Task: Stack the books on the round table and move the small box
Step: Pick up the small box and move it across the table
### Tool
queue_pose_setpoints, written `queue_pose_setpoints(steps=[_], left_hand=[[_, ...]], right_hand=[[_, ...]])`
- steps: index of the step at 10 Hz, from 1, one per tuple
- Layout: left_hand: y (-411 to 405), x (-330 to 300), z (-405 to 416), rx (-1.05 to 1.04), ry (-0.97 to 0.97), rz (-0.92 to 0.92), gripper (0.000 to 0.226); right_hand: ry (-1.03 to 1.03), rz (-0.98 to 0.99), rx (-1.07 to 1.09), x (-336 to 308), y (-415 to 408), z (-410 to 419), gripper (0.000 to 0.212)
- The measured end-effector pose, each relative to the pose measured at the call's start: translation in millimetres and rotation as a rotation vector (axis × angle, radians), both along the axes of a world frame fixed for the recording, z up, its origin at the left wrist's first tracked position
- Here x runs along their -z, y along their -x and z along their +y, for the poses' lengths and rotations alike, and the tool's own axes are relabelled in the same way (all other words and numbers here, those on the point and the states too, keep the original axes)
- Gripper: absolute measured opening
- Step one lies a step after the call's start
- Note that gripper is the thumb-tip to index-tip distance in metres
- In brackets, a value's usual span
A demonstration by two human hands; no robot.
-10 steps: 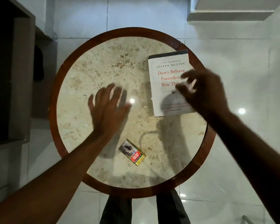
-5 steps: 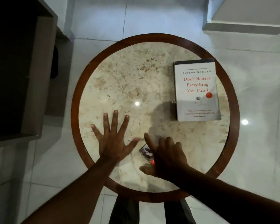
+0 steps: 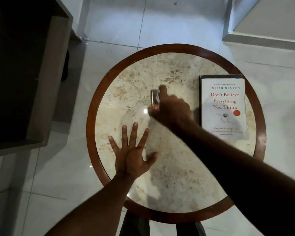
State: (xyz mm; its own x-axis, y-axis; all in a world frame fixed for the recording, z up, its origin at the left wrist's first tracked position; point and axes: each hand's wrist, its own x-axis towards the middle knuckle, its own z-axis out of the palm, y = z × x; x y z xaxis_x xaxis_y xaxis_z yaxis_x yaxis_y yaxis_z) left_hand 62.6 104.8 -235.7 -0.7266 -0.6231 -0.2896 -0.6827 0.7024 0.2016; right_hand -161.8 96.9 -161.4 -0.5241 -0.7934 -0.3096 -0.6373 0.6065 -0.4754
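A round table (image 3: 92,116) with a marble top and a brown wooden rim fills the middle of the view. A white book (image 3: 223,108) lies on another dark-edged book at the table's right side. My right hand (image 3: 172,111) is over the table's centre, blurred, holding the small box (image 3: 155,99) between thumb and forefinger. My left hand (image 3: 131,150) lies flat on the table near the left front, fingers spread, holding nothing.
A dark wooden piece of furniture (image 3: 32,74) stands to the left of the table. White tiled floor (image 3: 160,23) surrounds it. A white ledge (image 3: 266,23) is at the top right. Dark legs show under the table's front edge.
My right hand left the book, reached down to the small box at the table's front, took hold of it and carried it up to the centre. My left hand settled flat.
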Motion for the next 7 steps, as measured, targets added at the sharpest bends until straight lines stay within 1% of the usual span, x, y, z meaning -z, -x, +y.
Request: queue_pose_setpoints(steps=[1,2,3,5,7], left_hand=[[-0.9,1.6,-0.5,-0.001,0.013,0.005,0.093],[-0.2,1.5,0.8,0.003,0.04,0.008,0.094],[0.9,0.4,4.6,0.028,0.091,0.018,0.097],[-1.6,2.2,0.2,0.029,0.102,-0.005,0.097],[1.3,2.7,0.8,0.035,0.108,-0.011,0.1]], right_hand=[[-0.046,0.003,0.053,4.9,22.5,-56.9,0.073],[-0.029,0.074,0.048,11.1,35.3,-88.9,0.074],[-0.028,0.101,0.039,14.1,43.1,-98.7,0.075],[-0.019,0.093,0.027,20.2,46.6,-114.2,0.08],[0.001,0.096,0.014,22.6,45.0,-113.0,0.079]])
